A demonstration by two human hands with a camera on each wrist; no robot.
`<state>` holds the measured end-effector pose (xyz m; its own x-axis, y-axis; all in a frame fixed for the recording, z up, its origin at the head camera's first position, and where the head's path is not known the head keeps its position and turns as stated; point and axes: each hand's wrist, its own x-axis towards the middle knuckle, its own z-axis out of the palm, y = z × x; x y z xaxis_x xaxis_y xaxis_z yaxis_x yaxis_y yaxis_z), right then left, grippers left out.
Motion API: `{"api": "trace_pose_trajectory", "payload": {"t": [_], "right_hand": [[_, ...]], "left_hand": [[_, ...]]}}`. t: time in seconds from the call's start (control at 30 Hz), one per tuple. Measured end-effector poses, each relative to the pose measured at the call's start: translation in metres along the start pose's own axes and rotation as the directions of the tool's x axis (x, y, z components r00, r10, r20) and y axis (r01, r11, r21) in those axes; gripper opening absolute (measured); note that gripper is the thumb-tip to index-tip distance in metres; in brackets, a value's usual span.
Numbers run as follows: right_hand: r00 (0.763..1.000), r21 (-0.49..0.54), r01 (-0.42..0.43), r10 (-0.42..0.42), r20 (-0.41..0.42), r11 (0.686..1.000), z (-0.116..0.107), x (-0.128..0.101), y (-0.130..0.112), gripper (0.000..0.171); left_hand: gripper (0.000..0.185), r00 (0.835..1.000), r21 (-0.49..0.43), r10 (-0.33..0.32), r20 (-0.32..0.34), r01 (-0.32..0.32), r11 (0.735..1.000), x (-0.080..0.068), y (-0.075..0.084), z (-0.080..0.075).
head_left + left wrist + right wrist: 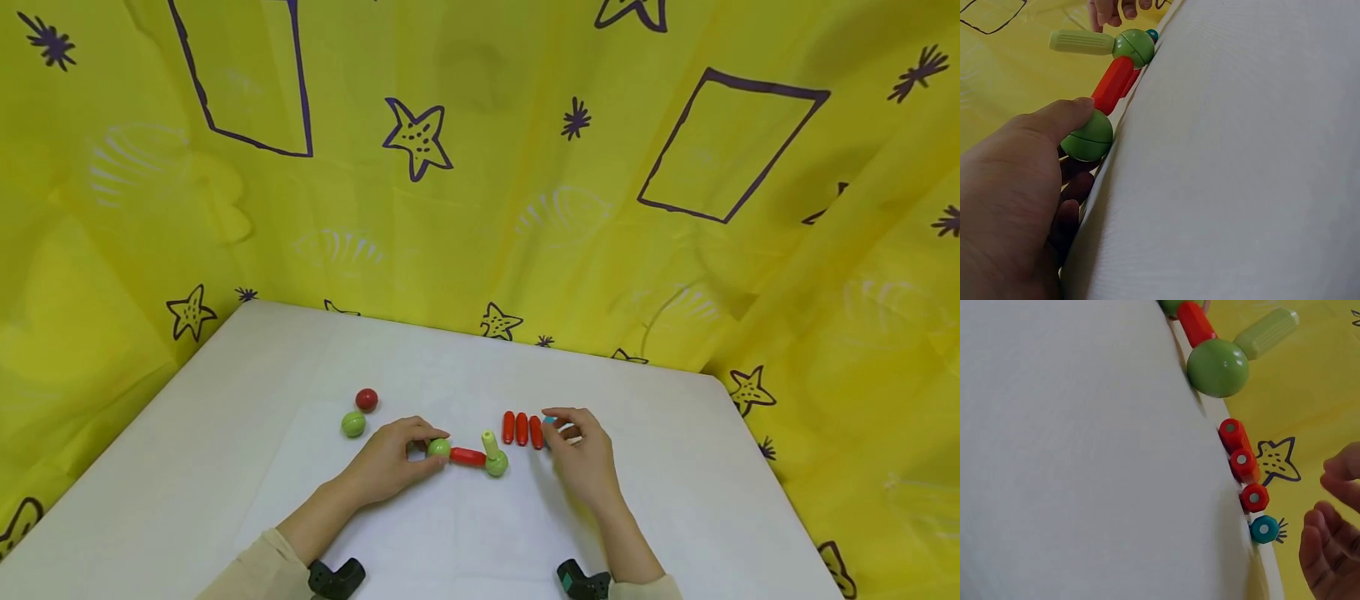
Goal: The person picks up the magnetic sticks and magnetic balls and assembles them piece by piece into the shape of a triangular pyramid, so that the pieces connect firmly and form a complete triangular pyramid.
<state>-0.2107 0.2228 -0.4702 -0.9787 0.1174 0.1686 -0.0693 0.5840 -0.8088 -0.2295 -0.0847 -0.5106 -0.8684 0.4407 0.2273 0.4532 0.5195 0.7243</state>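
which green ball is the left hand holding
The green ball at the left end of the joined red stick; the one at its right end bears a pale stick; the third lies loose beside the red ball.

Green ball point(439, 448), yellow curtain point(480, 217) (star-printed).

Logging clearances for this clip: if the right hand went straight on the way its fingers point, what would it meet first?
Most likely the blue stick; the right wrist view shows the right hand apart from it, though how far is unclear.
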Motion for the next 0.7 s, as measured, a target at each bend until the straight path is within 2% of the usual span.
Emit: {"api": "trace_pose_trajectory", "payload": {"t": [0.07,0.27,0.5,0.7], "right_hand": [[0.999,-0.038,-0.037,0.036,-0.028,0.999,0.001,0.002,0.006,0.028],[0.996,-0.119,-0.075,0.08,0.033,0.99,0.01,0.004,0.021,0.043],[0.999,-0.126,-0.04,0.045,0.031,0.991,0.012,0.004,0.026,0.041],[0.999,-0.119,-0.051,0.05,-0.007,0.992,0.011,0.004,0.027,0.038]], "left_hand": [[0.03,1.0,0.003,-0.001,0.002,0.001,1.0,-0.001,0.0,0.0],[0.03,1.0,0.003,-0.003,0.008,0.003,1.0,-0.003,0.0,0.0],[0.03,1.0,0.022,0.005,0.01,-0.005,1.0,-0.001,0.003,0.001],[0.031,1.0,0.033,0.0,0.015,0.0,0.999,0.0,0.004,0.003]]}}
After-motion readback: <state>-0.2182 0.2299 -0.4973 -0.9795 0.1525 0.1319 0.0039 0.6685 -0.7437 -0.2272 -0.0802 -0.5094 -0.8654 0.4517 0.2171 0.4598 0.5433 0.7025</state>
